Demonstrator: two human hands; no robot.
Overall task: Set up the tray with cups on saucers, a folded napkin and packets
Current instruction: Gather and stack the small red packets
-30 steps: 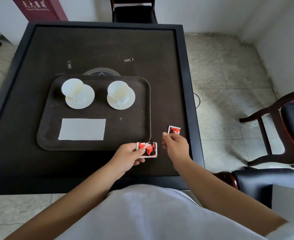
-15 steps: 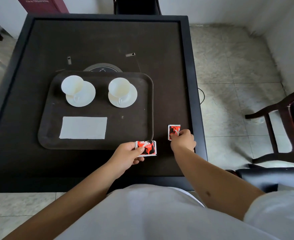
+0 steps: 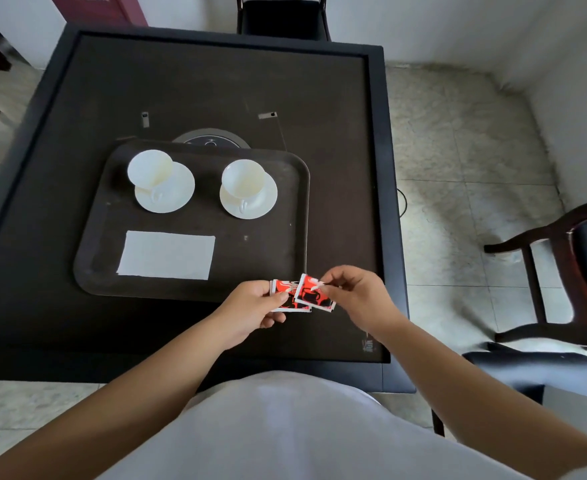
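Head view: the right hand [image 3: 352, 296] has lifted the second packet [image 3: 314, 295] off the table [image 3: 216, 88] and brought it over to the left hand [image 3: 250, 308]. Half a second ago that packet lay flat near the table's right edge, under the right fingers. Now it overlaps the first packet [image 3: 282, 295], which the left hand holds as before.

Grip state: left thumb and fingers pinch the first packet at its left end; right fingertips pinch the second at its upper right corner. Both packets sit in the air just off the near right corner of the tray [image 3: 295, 188], not on it.

My read: packets are being gathered into one stack before placing. Tray already carries the two cups on saucers, left [image 3: 150, 168] and right [image 3: 243, 178], plus the folded napkin [image 3: 166, 255]. Only the packets remain. The bare tray area right of the napkin looks like the obvious spot.
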